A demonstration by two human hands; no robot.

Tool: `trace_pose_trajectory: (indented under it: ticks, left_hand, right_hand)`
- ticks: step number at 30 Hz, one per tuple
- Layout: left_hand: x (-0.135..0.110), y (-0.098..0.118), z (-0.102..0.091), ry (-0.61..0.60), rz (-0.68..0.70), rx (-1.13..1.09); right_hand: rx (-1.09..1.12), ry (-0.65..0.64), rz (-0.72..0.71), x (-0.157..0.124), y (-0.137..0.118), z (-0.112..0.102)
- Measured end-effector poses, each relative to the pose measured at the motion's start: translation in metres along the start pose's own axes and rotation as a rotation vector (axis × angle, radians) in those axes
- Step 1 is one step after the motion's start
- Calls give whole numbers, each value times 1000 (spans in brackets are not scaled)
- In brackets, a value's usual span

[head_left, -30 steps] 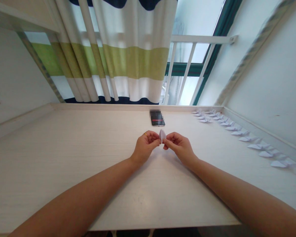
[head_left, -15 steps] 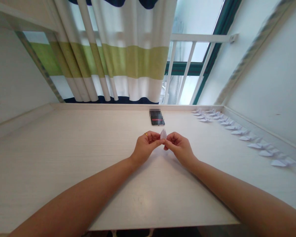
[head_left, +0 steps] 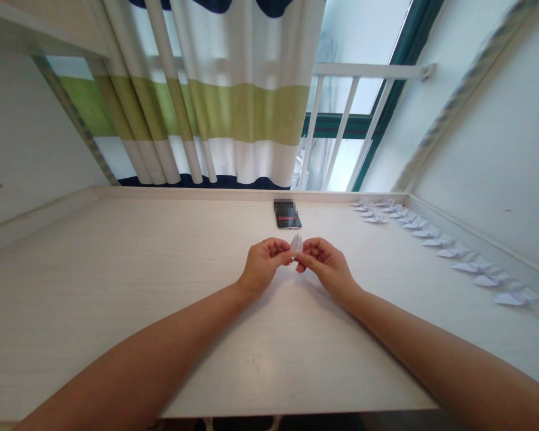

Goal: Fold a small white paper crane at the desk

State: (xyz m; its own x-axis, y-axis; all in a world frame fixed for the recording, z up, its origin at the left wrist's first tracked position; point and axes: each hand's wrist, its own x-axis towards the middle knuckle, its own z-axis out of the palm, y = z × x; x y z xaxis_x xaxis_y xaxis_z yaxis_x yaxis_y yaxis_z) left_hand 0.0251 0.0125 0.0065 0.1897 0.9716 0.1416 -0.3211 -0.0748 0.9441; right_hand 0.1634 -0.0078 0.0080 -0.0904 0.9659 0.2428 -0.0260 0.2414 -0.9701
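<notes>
A small piece of folded white paper (head_left: 296, 243) stands point-up between my two hands, just above the middle of the table. My left hand (head_left: 266, 263) pinches its left side between thumb and fingers; a gold ring sits on one finger. From the other side my right hand (head_left: 322, 261) grips the paper's lower right part, its thumb close to the left thumb. Fingertips cover the bottom of the paper. Along the right side of the table stretch several folded white paper cranes (head_left: 462, 267) in a row.
A dark phone (head_left: 288, 214) lies flat just beyond my hands. The pale table (head_left: 117, 287) has a raised rim at the back and sides. Behind it hang a striped curtain (head_left: 247, 108) and a white window railing (head_left: 368, 70). A white wall (head_left: 498, 161) stands at the right.
The paper stays held in both hands. My thumbs and fingertips have shifted slightly around its lower part, and the paper's folded face looks a little wider.
</notes>
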Motion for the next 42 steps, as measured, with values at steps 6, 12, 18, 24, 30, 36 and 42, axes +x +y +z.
trace_pose_trajectory:
  ticks: [6,12,18,24,30,36,42]
  left_hand:
    - [0,-3,0,-8,38,-20]
    - [0,-6,-3,-60,97,9]
    - [1,-7,-4,-87,115,31]
    - [2,-10,-6,-107,139,59]
    - [1,-12,-6,-158,142,61]
    - [1,-11,-6,-185,133,50]
    - [1,-7,-4,-154,76,9]
  right_hand:
    - [62,-11,-74,0,-2,1]
    - [-3,-14,-104,2,1,-2]
    - [12,-29,-100,2,2,-2]
    - [10,-35,-84,1,0,-3]
    - [-17,-38,-67,2,2,-5]
    - [-13,-53,-20,3,3,-6]
    - [15,-37,-16,2,1,-6]
